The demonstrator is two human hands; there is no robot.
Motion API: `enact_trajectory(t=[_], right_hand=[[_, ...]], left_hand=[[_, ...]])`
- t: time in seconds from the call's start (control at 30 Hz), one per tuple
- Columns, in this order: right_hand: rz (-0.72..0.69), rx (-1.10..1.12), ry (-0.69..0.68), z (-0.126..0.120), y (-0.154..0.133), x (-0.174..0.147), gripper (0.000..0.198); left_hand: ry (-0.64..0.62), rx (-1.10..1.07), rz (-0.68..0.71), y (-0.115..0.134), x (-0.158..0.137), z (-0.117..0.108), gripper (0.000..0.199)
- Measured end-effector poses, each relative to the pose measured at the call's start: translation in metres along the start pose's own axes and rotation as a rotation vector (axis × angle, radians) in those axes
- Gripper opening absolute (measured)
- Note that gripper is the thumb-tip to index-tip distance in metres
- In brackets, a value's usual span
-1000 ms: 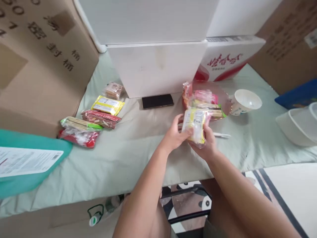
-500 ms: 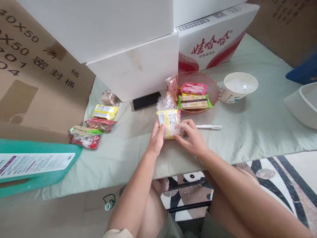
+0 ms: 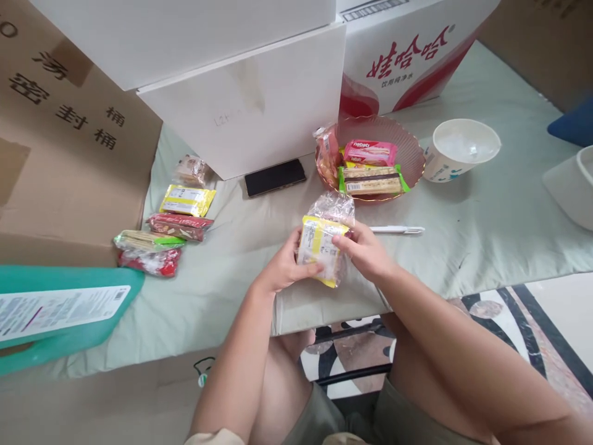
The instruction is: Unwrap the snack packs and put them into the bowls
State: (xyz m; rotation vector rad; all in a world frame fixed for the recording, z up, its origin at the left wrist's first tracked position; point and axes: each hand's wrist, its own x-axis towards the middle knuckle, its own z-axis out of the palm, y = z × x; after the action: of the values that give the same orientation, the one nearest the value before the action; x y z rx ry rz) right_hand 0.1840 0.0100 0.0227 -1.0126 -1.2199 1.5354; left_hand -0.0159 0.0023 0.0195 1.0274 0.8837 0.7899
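Between my hands is a stack of wrapped snack packs (image 3: 319, 244), a yellow-and-white one on top and clear crinkled wrapping at its far end. My left hand (image 3: 288, 262) grips the left side, thumb lying across the front. My right hand (image 3: 368, 250) closes on the right side, its thumb on the yellow pack. What lies under the top pack is mostly hidden. Just beyond stands a pink ribbed bowl (image 3: 410, 145) with a pink wafer pack (image 3: 370, 152), a green-ended biscuit pack (image 3: 373, 180) and a pinkish pack (image 3: 327, 154) at its left rim.
At left lie several snacks, among them a yellow pack (image 3: 188, 199) and a red pack (image 3: 180, 227). A black phone (image 3: 275, 178) rests before white boxes (image 3: 250, 117). A white pen (image 3: 399, 230), a paper tub (image 3: 447, 157) and a green jug (image 3: 92, 321) are also on the cloth.
The snack stack has come nearer to me and tilted. My right hand has shifted from the stack's lower corner up along its right side. The view has also moved slightly.
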Motion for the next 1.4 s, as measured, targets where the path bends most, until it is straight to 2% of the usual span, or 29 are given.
enact_trajectory(t=[0.07,0.17,0.23,0.3,0.4,0.5,0.6,0.7,0.8,0.9,0.97,1.03,1.13,1.27,1.33,1.4], right_hand=[[-0.071,-0.095,0.006,0.002,-0.002,0.0,0.039],[-0.304,-0.301,0.021,0.003,-0.001,-0.003,0.023],[-0.433,-0.453,-0.003,0.004,0.002,-0.005,0.02],[-0.5,-0.592,-0.044,0.006,0.004,-0.008,0.024],[-0.546,-0.687,-0.084,0.008,0.002,-0.012,0.033],[-0.522,-0.732,0.049,-0.004,-0.005,-0.017,0.032],[-0.431,-0.97,0.285,-0.03,-0.008,-0.023,0.025],[-0.298,-1.247,0.407,-0.063,-0.003,-0.031,0.037],[-0.173,-1.356,0.398,-0.09,0.006,-0.038,0.042],[-0.164,-1.328,0.328,-0.101,0.009,-0.041,0.03],[-0.173,-1.271,0.319,-0.099,0.004,-0.044,0.025],[-0.153,-1.175,0.326,-0.09,-0.003,-0.047,0.023],[-0.119,-0.871,0.26,-0.065,-0.014,-0.052,0.024],[-0.1,-0.367,0.025,-0.017,-0.015,-0.052,0.033],[-0.073,-0.259,-0.029,0.005,-0.01,-0.048,0.033],[-0.081,-0.237,-0.015,0.022,-0.005,-0.04,0.034]], left_hand=[[0.01,0.034,-0.011,-0.001,-0.001,0.001,0.087],[0.017,0.058,-0.014,-0.003,-0.001,0.003,0.111],[0.013,0.07,0.001,-0.003,-0.001,0.002,0.117],[0.024,0.112,0.061,-0.003,-0.001,0.001,0.11],[0.086,0.217,0.206,-0.005,0.001,-0.001,0.075],[0.195,0.265,0.261,-0.008,0.003,-0.007,0.04],[0.305,0.237,0.273,-0.012,0.006,-0.014,0.024],[0.4,0.222,0.313,-0.015,0.009,-0.019,0.027],[0.46,0.241,0.338,-0.016,0.013,-0.019,0.04],[0.491,0.231,0.372,-0.015,0.017,-0.015,0.047],[0.524,0.179,0.394,-0.013,0.019,-0.011,0.053],[0.563,0.113,0.391,-0.011,0.021,-0.008,0.068],[0.636,0.03,0.375,-0.009,0.024,-0.003,0.075],[0.673,-0.024,0.326,-0.011,0.029,0.008,0.057],[0.673,-0.036,0.287,-0.013,0.031,0.016,0.054],[0.647,-0.045,0.265,-0.015,0.032,0.023,0.053]])
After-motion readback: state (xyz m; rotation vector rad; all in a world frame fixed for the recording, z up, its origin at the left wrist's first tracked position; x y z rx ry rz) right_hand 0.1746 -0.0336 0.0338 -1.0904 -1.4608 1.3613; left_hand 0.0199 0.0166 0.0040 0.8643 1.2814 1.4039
